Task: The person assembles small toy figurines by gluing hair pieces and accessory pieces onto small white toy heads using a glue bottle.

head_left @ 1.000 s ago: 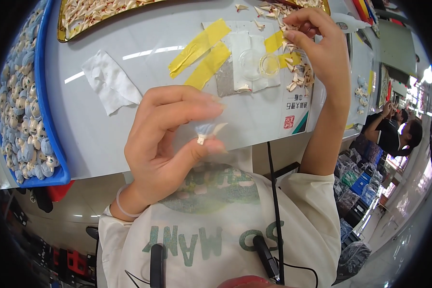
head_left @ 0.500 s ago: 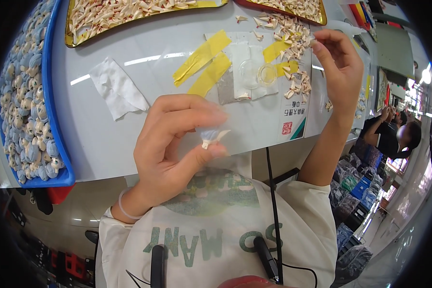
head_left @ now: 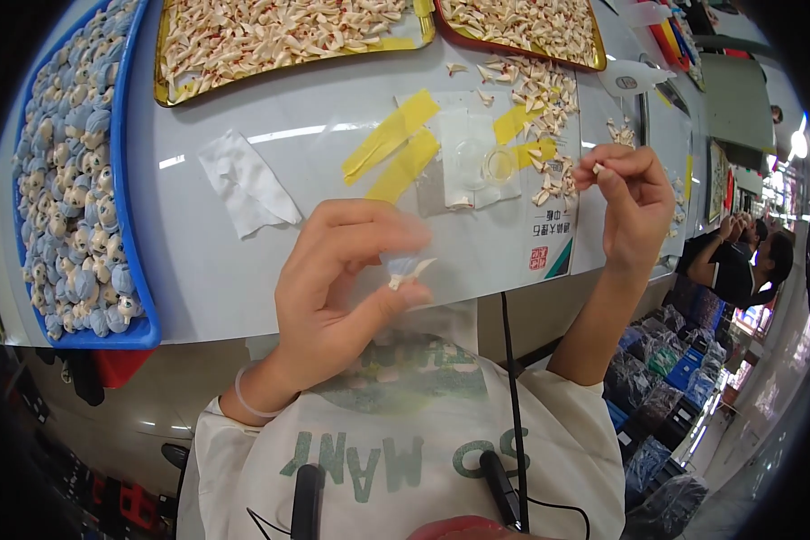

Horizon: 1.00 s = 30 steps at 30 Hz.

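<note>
My left hand (head_left: 337, 270) pinches a small light-blue and cream figurine piece (head_left: 405, 267) between thumb and fingers, over the table's near edge. A pale pointed bit sticks out from its right side. Farther right, my right hand (head_left: 633, 196) is raised with thumb and forefinger closed on a small cream part (head_left: 598, 168), mostly covered by the fingertips. Beside that hand lies a loose pile of small cream pointed parts (head_left: 549, 99) with reddish tips. A clear round dish (head_left: 466, 160) sits on a white pad left of the pile.
A blue tray (head_left: 120, 180) full of light-blue and cream figurine pieces stands at left. Two trays of cream parts, one gold-rimmed (head_left: 297, 79) and one red-rimmed (head_left: 524, 47), line the back. Yellow tape strips (head_left: 391, 135), a white cloth (head_left: 247, 184) and a white bottle (head_left: 634, 79) lie about.
My right hand has come from the pile toward me, with a small cream part now showing at its fingertips. My left hand still holds the figurine piece. The whole view has shifted slightly.
</note>
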Motion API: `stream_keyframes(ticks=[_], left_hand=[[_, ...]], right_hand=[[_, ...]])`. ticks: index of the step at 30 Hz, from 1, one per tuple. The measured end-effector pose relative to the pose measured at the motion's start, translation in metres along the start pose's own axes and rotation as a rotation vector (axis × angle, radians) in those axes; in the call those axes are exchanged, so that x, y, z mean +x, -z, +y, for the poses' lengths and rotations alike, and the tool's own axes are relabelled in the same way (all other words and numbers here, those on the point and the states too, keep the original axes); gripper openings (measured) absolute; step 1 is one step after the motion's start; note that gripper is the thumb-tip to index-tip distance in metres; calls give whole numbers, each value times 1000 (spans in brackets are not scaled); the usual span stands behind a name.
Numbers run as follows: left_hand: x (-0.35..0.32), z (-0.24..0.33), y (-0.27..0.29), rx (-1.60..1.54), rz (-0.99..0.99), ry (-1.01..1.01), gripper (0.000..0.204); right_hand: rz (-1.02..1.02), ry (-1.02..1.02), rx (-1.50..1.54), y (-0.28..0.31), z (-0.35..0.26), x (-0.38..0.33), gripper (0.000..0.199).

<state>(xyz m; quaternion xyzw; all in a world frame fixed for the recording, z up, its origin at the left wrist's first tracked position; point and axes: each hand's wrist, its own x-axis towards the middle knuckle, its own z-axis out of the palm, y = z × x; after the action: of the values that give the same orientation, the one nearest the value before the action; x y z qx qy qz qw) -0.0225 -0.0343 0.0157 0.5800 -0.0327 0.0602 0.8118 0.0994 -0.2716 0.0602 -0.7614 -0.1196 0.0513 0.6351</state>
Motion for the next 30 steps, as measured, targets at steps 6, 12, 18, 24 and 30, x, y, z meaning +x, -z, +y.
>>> stream_keyframes(ticks=[6,12,18,24,30], left_hand=[[-1,2,-1,-54,11,19,33],[-1,2,2,-56,-3,21,33],[-4,-1,5,-8,-2,40,34],[-1,0,-3,-281,-8,16,37],[3,-4,5,-103,-52,-45,37]], right_hand=[[-184,26,287,8,0,-7,13],[-274,115,557,5,3,-12,18],[-86,163,267,-6,8,-15,20],[69,-5,122,-20,-7,-16,13],[-22,121,-215,-36,-18,2,11]])
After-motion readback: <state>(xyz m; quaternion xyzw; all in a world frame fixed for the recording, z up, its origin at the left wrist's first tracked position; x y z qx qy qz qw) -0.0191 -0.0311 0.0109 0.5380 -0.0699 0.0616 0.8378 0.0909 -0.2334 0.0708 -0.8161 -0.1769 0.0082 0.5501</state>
